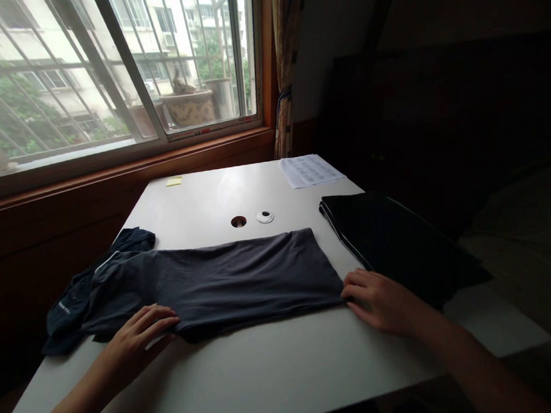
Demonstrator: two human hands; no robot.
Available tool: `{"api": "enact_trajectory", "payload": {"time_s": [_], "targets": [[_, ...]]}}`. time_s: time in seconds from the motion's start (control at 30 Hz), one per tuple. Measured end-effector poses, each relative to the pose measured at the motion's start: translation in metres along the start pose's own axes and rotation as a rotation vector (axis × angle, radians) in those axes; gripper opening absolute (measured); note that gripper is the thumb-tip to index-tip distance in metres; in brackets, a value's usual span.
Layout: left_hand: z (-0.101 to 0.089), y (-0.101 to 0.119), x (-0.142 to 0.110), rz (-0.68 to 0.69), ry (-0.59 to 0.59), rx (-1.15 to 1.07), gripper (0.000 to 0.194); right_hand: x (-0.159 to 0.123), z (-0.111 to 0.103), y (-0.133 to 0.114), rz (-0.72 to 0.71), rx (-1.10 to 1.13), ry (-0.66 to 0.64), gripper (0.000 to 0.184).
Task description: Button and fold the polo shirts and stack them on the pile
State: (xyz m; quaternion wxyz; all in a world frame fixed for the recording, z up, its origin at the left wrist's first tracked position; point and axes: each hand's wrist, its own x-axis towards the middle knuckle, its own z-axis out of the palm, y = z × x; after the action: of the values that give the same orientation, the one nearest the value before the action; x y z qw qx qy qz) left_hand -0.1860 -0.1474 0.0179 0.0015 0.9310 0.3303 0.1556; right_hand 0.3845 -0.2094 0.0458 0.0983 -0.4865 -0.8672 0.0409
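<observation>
A dark grey-blue shirt lies stretched across the white table, folded into a long strip. Its left end is navy, with white piping and a small white print, and is bunched over the table's left side. At the shirt's near edge, left of the middle, my left hand has its fingers curled on the cloth and the thumb below. My right hand pinches the near right corner of the shirt. Right beside that hand is a folded black garment with a pale line along its edge.
Papers with print lie at the table's far right corner, and a yellow sticky note at the far left. Behind the shirt are a round cable hole and a white round cover. A barred window stands beyond.
</observation>
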Motion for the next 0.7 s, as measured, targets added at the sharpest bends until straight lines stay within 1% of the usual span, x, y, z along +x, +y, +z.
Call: {"api": "enact_trajectory", "payload": {"time_s": [0.1,0.2,0.3,0.37,0.43,0.53,0.57,0.63,0.7], "targets": [[-0.001,0.001,0.003,0.051,0.032,0.013,0.022,0.001,-0.005,-0.001,0.011,0.011,0.007,0.015],[-0.004,0.003,0.006,0.082,0.049,-0.002,0.021,0.002,-0.004,0.000,-0.006,-0.002,0.015,0.015],[-0.013,0.005,0.009,0.072,0.036,-0.051,0.022,0.002,-0.001,0.002,-0.026,0.011,-0.001,0.016],[-0.019,0.007,0.010,0.047,0.024,-0.083,0.020,0.001,0.000,0.002,-0.019,0.016,-0.020,0.018],[-0.022,0.009,0.013,0.023,-0.012,-0.098,0.018,0.001,0.000,0.003,0.000,0.011,-0.048,0.019],[-0.019,0.012,0.017,0.027,-0.087,-0.070,0.019,0.002,0.000,0.004,0.024,-0.017,-0.075,0.019],[-0.015,0.013,0.018,0.033,-0.095,-0.051,0.021,0.003,0.000,0.004,0.023,-0.030,-0.073,0.019],[-0.009,0.016,0.021,0.042,-0.080,-0.014,0.024,0.005,-0.001,0.004,0.011,-0.064,-0.054,0.019],[-0.005,0.017,0.022,0.048,-0.058,0.007,0.021,0.006,-0.004,0.003,-0.007,-0.101,-0.014,0.019]]}}
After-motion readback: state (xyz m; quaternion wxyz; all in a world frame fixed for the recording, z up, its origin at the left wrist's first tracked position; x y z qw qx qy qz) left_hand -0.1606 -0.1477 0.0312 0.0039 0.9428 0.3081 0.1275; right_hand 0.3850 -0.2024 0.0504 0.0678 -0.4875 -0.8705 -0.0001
